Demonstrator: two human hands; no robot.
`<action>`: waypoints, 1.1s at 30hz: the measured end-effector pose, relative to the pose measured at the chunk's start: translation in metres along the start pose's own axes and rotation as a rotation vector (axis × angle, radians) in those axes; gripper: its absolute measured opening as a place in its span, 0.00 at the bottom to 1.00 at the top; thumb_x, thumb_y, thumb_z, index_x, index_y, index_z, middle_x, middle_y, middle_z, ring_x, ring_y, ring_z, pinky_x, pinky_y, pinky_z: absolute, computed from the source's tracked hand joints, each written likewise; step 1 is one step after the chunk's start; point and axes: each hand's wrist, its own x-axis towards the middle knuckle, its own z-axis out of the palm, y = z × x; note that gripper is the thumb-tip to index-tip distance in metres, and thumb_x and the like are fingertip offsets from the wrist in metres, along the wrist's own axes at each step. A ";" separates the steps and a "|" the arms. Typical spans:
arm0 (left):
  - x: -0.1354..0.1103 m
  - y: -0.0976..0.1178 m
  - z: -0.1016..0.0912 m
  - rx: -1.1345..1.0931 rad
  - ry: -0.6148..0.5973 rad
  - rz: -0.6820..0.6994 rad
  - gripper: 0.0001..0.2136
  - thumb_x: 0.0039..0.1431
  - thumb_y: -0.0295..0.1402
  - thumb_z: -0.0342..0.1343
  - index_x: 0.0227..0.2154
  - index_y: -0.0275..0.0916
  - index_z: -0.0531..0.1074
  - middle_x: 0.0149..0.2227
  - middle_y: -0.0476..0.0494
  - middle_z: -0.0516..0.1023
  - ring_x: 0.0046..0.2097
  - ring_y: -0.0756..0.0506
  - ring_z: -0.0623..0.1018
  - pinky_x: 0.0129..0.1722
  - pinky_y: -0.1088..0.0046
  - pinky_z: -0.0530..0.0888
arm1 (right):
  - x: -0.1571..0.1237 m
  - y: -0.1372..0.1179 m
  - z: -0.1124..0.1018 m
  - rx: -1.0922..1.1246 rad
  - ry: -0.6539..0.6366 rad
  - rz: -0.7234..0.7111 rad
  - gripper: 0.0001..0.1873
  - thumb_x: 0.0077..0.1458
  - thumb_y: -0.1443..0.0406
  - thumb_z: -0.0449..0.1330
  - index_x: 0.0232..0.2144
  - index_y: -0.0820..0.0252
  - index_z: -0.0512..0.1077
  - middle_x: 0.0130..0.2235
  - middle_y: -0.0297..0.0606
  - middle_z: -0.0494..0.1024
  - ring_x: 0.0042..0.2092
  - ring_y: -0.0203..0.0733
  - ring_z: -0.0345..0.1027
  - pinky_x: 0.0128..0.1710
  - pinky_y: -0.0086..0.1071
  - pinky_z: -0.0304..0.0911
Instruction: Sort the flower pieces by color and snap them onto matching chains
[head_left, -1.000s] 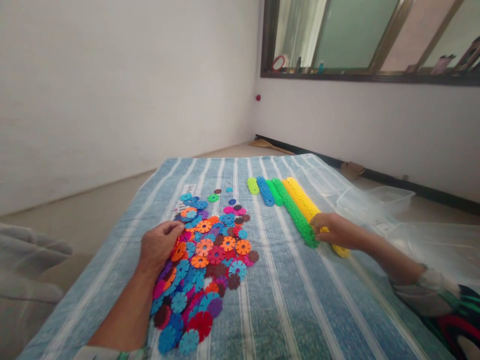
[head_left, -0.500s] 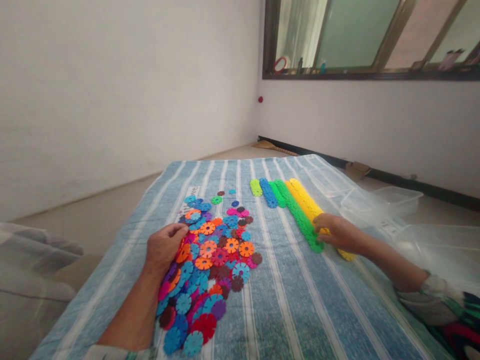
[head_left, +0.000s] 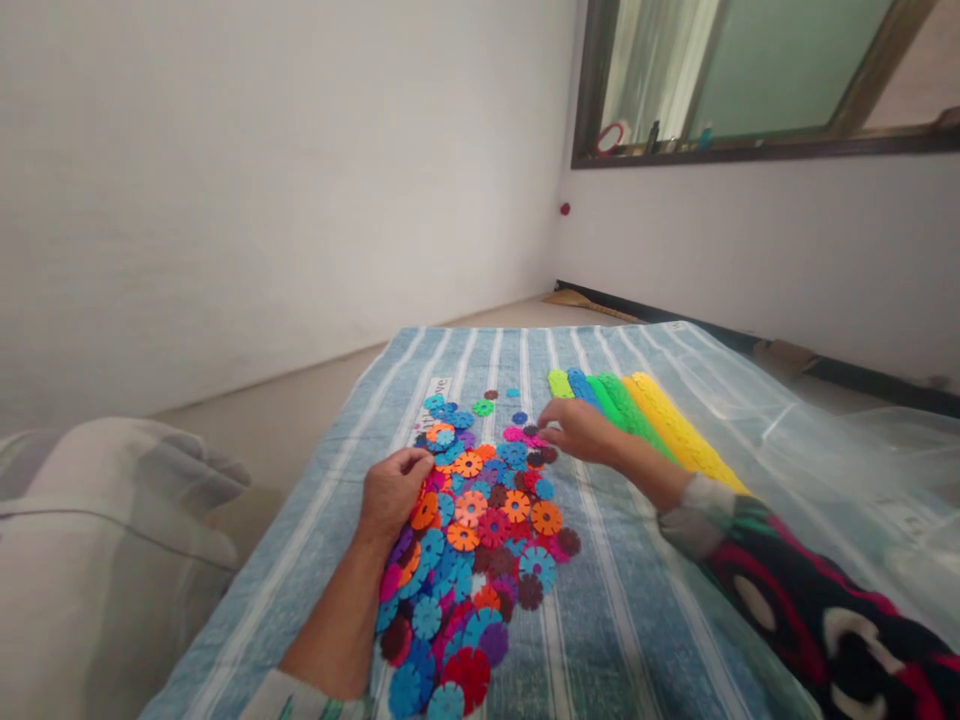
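Both hands at the loose discs

The discs (head_left: 493, 527) lie in a long, mixed heap on the striped cloth (head_left: 322, 570) that covers the counter, running from the near edge of the view toward the middle. Blue, orange, red, pink, purple and brown ones overlap, many with notched rims. A few lie apart at the far end, among them a green disc (head_left: 484, 408) and a small dark blue one (head_left: 520, 418).

The left hand (head_left: 391, 492) rests at the heap's left side, touching it. Its thumb and forefinger are close; whether they meet or pinch a disc, I cannot tell.

The right hand (head_left: 581, 430) is at the far right corner of the heap, over the cloth, fingers bent toward the pink disc (head_left: 514, 434) and the brown ones beside it. Whether those fingers are apart or closed on anything is too blurred to tell.

Beyond the right forearm, straight rows of pieces lie side by side: short lime (head_left: 560, 384), blue (head_left: 582, 386), green (head_left: 634, 418) and long yellow (head_left: 690, 445). The forearm and hand hide parts of them.

Clear boxes (head_left: 900, 440) stand farther right. A printed label (head_left: 440, 387) shows past the heap's far end. A window (head_left: 780, 70) fills the upper right.
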 end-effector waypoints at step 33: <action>0.003 0.002 0.000 0.024 0.001 0.005 0.14 0.45 0.44 0.52 0.26 0.40 0.76 0.28 0.50 0.80 0.33 0.45 0.78 0.37 0.74 0.72 | -0.045 0.043 -0.017 0.221 0.198 0.038 0.08 0.54 0.70 0.57 0.30 0.61 0.77 0.34 0.35 0.79 0.36 0.37 0.70 0.38 0.28 0.61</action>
